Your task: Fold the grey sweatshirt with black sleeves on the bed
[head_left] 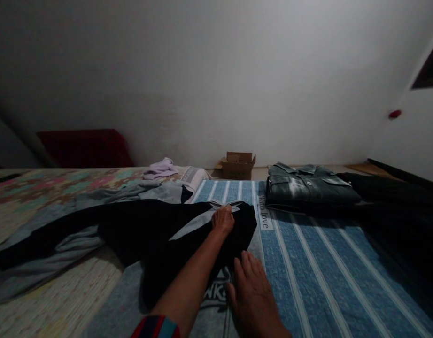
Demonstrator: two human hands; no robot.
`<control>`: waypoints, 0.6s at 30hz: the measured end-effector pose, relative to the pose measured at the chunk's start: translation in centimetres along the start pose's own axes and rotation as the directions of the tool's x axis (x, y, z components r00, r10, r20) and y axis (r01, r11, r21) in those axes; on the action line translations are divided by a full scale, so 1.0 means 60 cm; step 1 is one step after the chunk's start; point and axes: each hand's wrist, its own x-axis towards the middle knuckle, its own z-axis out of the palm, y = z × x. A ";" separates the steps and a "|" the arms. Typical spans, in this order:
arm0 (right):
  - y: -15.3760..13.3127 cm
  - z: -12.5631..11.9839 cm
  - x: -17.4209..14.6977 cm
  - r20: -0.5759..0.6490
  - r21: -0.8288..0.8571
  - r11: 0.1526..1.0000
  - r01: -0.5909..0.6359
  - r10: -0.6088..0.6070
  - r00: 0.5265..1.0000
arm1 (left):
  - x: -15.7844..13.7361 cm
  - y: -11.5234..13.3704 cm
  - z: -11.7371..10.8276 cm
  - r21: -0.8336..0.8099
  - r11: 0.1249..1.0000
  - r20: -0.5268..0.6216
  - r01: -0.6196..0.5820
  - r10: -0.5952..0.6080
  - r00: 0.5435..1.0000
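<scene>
- The left hand [222,219] reaches far out, fingers closed on the collar edge of the black and grey cloth shirt [149,234].
- The right hand [253,293] lies flat, fingers open, pressing the shirt's near part.
- The shirt lies spread on the blue striped bed sheet [308,263].
- A folded dark green shirt [308,188] sits farther back.

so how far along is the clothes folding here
Done: one grey-green shirt lies folded at the far end of the blue striped blanket. In hand: the left hand grips the collar of a black garment while the right hand lies flat beside its edge. Left: the grey garment, a lilac piece and dark cloth on the right lie unfolded.
</scene>
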 end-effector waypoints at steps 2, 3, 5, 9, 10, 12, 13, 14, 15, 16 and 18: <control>0.004 0.002 0.001 0.025 -0.007 1.000 0.009 -0.009 1.000 | -0.004 0.002 -0.003 0.000 1.000 0.004 0.014 -0.014 1.000; 0.006 0.004 0.002 0.041 -0.011 1.000 0.018 -0.017 0.999 | -0.008 0.003 -0.004 0.004 1.000 0.006 0.029 -0.029 1.000; 0.008 0.007 0.001 0.049 -0.023 0.999 0.032 -0.031 0.998 | -0.018 0.003 -0.009 0.017 0.997 0.013 0.070 -0.071 0.997; 0.007 0.006 -0.002 -0.007 -0.063 0.997 0.037 -0.037 0.999 | -0.046 -0.012 -0.022 0.050 0.985 0.045 0.163 -0.165 0.985; 0.006 0.005 -0.003 -0.002 -0.077 0.996 0.042 -0.042 0.999 | -0.054 -0.019 -0.027 0.058 0.981 0.059 0.185 -0.188 0.980; 0.004 0.001 -0.002 0.031 -0.102 0.993 0.059 -0.056 0.998 | -0.069 -0.037 -0.035 0.072 0.972 0.097 0.223 -0.229 0.969; 0.004 0.000 -0.001 0.050 -0.111 0.992 0.065 -0.060 0.997 | -0.076 -0.047 -0.039 0.077 0.969 0.118 0.237 -0.245 0.962; 0.005 -0.001 0.000 0.064 -0.119 0.991 0.069 -0.061 0.996 | -0.082 -0.057 -0.042 0.080 0.965 0.138 0.248 -0.257 0.956; 0.005 -0.001 0.001 0.072 -0.124 0.990 0.069 -0.060 0.996 | -0.088 -0.067 -0.043 0.083 0.963 0.155 0.255 -0.265 0.952; 0.006 -0.001 0.001 0.076 -0.128 0.989 0.070 -0.061 0.995 | -0.093 -0.076 -0.044 0.084 0.962 0.169 0.259 -0.270 0.948; 0.009 0.002 0.002 0.076 -0.128 0.989 0.073 -0.064 0.995 | -0.103 -0.091 -0.041 0.082 0.964 0.190 0.255 -0.266 0.945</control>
